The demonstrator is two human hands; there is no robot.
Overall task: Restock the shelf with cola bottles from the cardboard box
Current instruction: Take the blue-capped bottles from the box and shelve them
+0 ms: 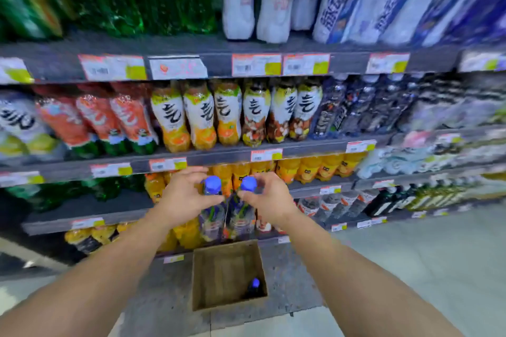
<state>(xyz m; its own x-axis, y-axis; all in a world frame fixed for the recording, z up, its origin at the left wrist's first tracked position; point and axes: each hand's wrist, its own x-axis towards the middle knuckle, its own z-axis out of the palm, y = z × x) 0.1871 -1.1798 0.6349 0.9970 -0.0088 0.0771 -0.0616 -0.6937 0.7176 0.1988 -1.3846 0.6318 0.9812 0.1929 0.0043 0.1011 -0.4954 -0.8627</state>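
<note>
A: See that? The left hand (184, 195) has its fingers curled round the neck of a dark plastic cola bottle with a blue cap (212, 209), and the right hand (269, 195) grips a second dark blue-capped bottle (241, 213) the same way. The two hang side by side, nearly touching, in front of the grey metal shelf (90, 206).

A: And the open brown cardboard box (228, 273) sits on the floor right below, just in front of the bottom shelf.

B: Almost empty, I'd say. I only see one last blue-capped bottle (254, 288) standing in its near right corner.

A: Where would they go, though? It's blurry, but the orange drink bottles (309, 169) fill the row behind his hands.

B: I can't tell the slot from here. If it were me, I'd keep both upright by the necks, set the bases down first, then slide them back one at a time so they don't knock their neighbours over.
</note>
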